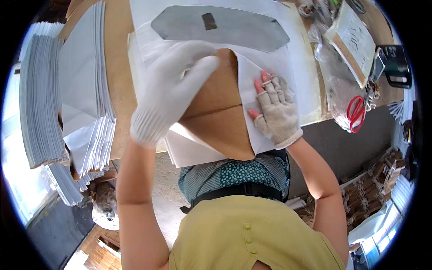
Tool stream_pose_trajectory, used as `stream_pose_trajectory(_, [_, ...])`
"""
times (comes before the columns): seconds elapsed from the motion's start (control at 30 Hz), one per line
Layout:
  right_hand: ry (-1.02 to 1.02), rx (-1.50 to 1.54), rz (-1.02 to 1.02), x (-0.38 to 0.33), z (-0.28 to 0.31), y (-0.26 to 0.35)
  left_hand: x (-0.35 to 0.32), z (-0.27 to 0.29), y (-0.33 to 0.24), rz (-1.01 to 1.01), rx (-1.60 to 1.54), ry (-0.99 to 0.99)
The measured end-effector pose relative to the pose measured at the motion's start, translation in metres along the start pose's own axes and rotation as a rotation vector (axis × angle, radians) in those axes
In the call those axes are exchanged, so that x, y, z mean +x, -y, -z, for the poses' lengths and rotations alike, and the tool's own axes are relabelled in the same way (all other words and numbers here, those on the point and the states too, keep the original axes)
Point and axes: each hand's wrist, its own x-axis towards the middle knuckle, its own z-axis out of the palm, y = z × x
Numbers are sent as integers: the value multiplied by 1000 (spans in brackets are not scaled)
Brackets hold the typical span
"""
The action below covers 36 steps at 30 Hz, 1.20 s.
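Nearest the camera is the person's own torso in a yellow top point(243, 234), with two bare forearms rising from the lower edge toward a table point(119, 90) covered in brown board.

The left hand point(168, 92) wears a full white knit glove. Its grip is loosely spread, fingers extended and lying over the left flap of a brown paper piece point(220, 117). That brown piece is folded to a point aimed back at the person and hangs partly over the near table edge. It rests on a white paper sheet point(263, 81), whose right part is folded up beside it.

The right hand point(276, 110) wears a fingerless knit glove, bare fingertips showing. It lies flat with fingers spread, pressing down on the white sheet just right of the brown piece; it pinches nothing.

To the left, on the table, lie fanned white folded sheets point(87, 130), and farther left a tall stack of grey-edged sheets point(40, 99).

Beyond the hands, a grey curved template point(220, 27) lies on more white paper. At the far right are red-handled scissors point(356, 112), clear plastic bags point(335, 67) and a dark green device point(396, 65). Below the table on the right sit cardboard boxes point(373, 193) of brown items.
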Motion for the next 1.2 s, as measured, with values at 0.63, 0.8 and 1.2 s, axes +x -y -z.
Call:
stream_pose_trajectory(0.63, [352, 762, 61, 78, -82, 148, -99, 15, 143, 151, -1081, -124])
stream_pose_trajectory(0.8, [487, 591, -135, 87, -56, 165, -104, -13, 112, 11, -205, -241])
stream_pose_trajectory(1.2, [109, 48, 460, 10, -20, 60, -94, -62, 146, -2, 327, -381])
